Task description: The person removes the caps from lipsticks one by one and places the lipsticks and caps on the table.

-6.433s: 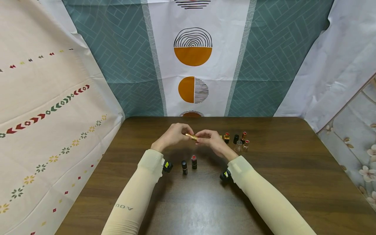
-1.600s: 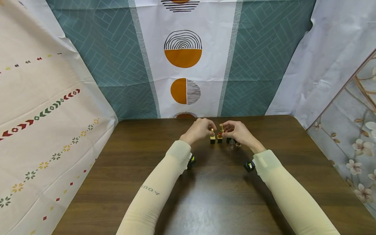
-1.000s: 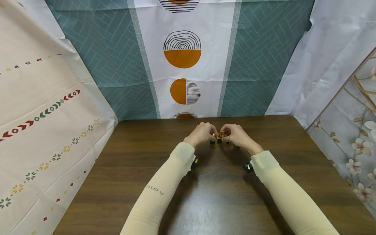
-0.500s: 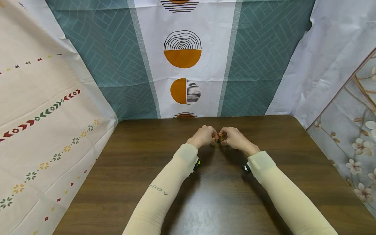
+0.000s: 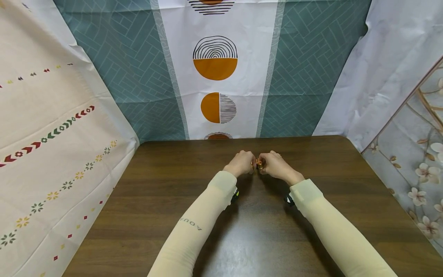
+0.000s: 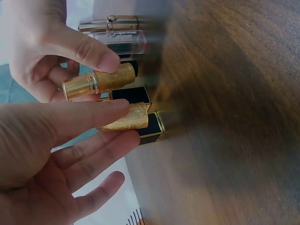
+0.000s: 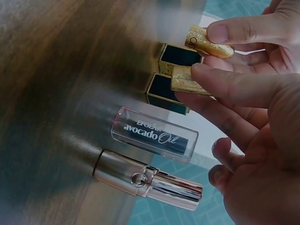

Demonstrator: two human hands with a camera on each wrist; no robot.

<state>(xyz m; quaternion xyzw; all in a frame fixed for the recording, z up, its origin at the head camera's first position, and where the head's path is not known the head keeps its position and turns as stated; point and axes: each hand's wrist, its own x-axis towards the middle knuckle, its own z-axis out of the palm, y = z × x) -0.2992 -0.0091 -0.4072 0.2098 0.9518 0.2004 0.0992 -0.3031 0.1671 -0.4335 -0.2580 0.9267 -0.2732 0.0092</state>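
In the head view my left hand and right hand are close together, low over the far part of the table. My left hand pinches a textured gold lipstick cap between thumb and fingers. The right one holds a gold lipstick tube, whose shiny inner collar shows in the left wrist view; its lipstick tip cannot be made out. The two gold pieces are apart. Just beyond them stand two black square lipstick cases with gold edges, partly hidden by fingers and the gold pieces.
Beside the black cases stand a clear lipstick cover lettered "avocado Oil" and a rose-gold lipstick. The brown wooden table ends at a patterned cloth behind.
Earlier both hands held one gold lipstick; now its cap and tube are in separate hands. Over the last second both hands sank and drew closer together. The two front black lipsticks have left their spot.
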